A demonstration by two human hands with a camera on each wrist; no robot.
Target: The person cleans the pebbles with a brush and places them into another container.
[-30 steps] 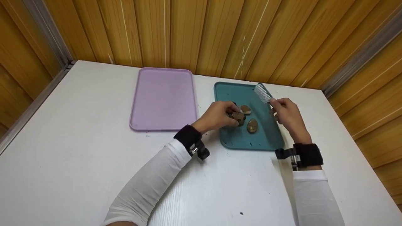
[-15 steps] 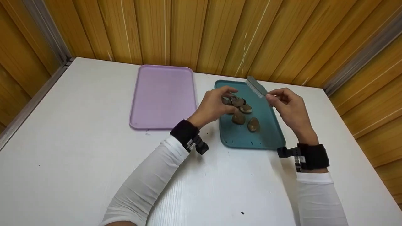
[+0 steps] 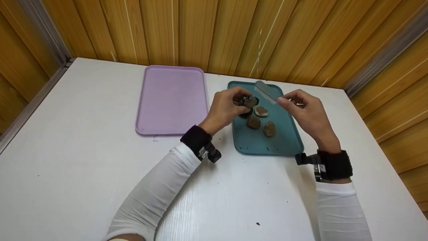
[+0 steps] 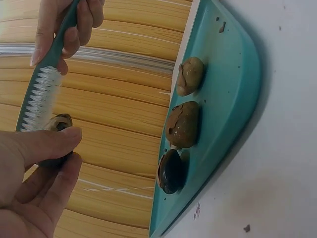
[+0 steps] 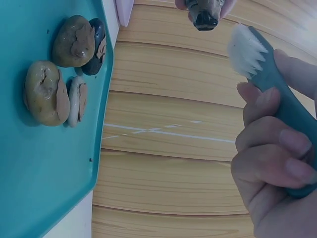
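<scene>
stones (image 3: 260, 120): rough, mottled, partly glossy
brush (image 3: 265, 91): plastic, white bristles
teal tray (image 3: 284, 140): smooth matt plastic
wall (image 3: 200, 33): glossy wood panels
table (image 3: 83, 167): white, matt

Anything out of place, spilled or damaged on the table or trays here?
Nothing stands out. The left hand holds a stone above the teal tray, the right hand holds a brush next to it. Four stones lie in that tray, with a few dark specks. The purple tray sits flat beside it.

An empty-looking purple tray (image 3: 171, 98) lies on the white table (image 3: 67, 160) beside wood-panelled walls (image 3: 200, 33).
</scene>
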